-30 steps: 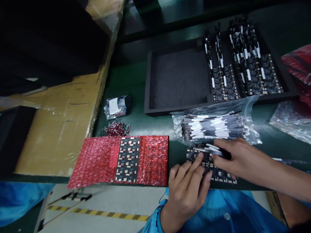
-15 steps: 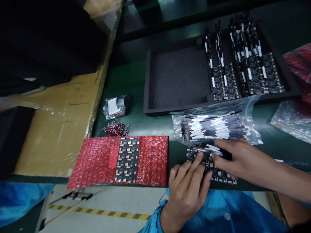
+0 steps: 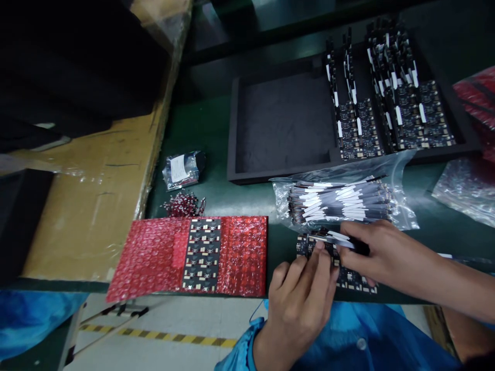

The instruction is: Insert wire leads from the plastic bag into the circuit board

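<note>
On the green bench [image 3: 216,196], both hands [image 3: 301,299] press a circuit board [image 3: 348,278].

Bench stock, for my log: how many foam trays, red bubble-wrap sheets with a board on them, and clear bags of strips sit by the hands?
Foam tray: 1
Red bubble-wrap sheet with board: 1
Clear bag of strips: 1
Total: 3

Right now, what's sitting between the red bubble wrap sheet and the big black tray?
In the head view, mostly bare green table lies between the red bubble wrap and the black tray. Off to the left sit a small shiny bag and a little red pile.
</note>
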Action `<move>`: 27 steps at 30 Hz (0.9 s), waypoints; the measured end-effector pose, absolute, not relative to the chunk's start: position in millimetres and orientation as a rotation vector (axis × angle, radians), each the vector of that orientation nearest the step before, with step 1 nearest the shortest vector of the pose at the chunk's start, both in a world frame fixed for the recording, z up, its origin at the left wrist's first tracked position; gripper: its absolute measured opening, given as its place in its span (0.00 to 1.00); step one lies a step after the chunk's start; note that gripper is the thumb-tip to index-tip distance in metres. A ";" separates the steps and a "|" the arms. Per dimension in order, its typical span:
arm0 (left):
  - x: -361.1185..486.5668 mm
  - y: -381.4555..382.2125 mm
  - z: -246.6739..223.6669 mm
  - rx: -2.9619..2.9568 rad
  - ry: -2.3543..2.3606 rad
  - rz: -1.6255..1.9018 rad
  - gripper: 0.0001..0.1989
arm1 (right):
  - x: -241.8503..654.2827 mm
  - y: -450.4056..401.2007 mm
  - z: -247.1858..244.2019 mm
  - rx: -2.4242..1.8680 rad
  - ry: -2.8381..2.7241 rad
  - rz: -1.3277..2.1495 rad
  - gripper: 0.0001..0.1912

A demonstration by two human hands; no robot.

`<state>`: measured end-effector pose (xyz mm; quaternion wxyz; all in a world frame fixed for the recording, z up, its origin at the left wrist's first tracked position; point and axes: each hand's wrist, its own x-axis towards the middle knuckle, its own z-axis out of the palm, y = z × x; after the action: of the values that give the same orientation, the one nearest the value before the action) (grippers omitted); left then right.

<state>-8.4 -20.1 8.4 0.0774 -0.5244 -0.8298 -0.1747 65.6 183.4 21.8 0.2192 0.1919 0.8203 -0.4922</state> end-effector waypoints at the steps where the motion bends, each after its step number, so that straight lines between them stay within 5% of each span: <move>1: -8.1 -19.9 9.0 -1.554 -2.503 -0.548 0.20 | 65.5 183.8 22.0 0.531 2.261 -1.364 0.12; 14: -3.9 -22.2 -1.0 -1.470 -2.544 -0.666 0.28 | 72.8 200.5 28.7 0.603 2.324 -1.444 0.16; 27: 1.4 -30.5 3.5 -1.590 -2.456 -0.502 0.16 | 73.8 222.6 38.5 0.677 2.567 -1.369 0.20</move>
<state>1.4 -30.5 3.5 0.0864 -0.5336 -0.8243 -0.1684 73.8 222.6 38.5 0.0772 0.2259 0.8569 -0.4568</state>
